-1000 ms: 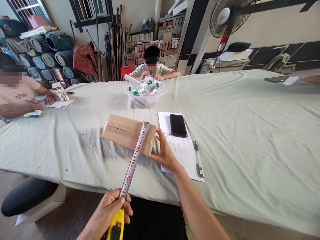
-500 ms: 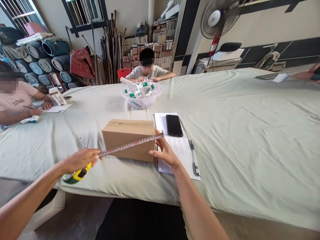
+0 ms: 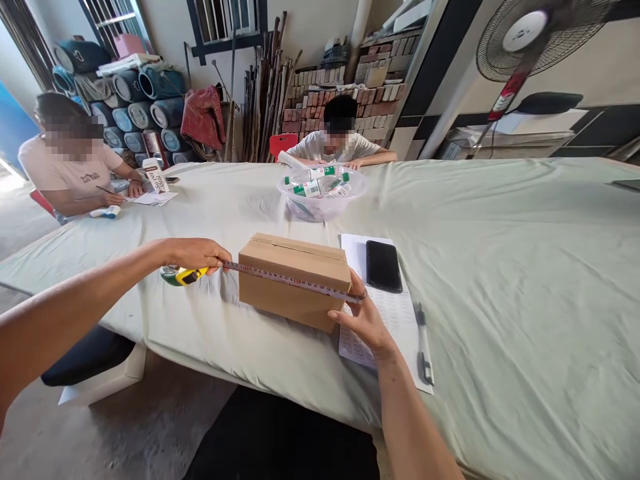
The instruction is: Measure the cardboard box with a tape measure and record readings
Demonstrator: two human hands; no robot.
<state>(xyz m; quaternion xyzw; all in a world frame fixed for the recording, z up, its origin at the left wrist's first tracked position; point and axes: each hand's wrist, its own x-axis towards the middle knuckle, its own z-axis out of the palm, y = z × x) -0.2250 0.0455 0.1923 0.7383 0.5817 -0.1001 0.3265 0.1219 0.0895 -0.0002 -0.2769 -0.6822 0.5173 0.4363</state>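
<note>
A taped brown cardboard box (image 3: pixel 290 267) stands on the cloth-covered table (image 3: pixel 500 267) in front of me. My left hand (image 3: pixel 193 253) is closed round a yellow tape measure case (image 3: pixel 181 275) just left of the box. The tape blade (image 3: pixel 295 283) runs along the box's top front edge. My right hand (image 3: pixel 364 320) pinches the blade's end at the box's right front corner.
Right of the box lie a printed sheet (image 3: pixel 395 313), a black phone (image 3: pixel 383 265) and a pen (image 3: pixel 423 340). A clear bowl of small bottles (image 3: pixel 321 190) stands behind. Two people sit at the far side and left end. A fan (image 3: pixel 530 40) stands at the back right.
The tape went from running over the box front to back to lying along its front top edge. My left hand swung left and up onto the table. The camera view shifted left.
</note>
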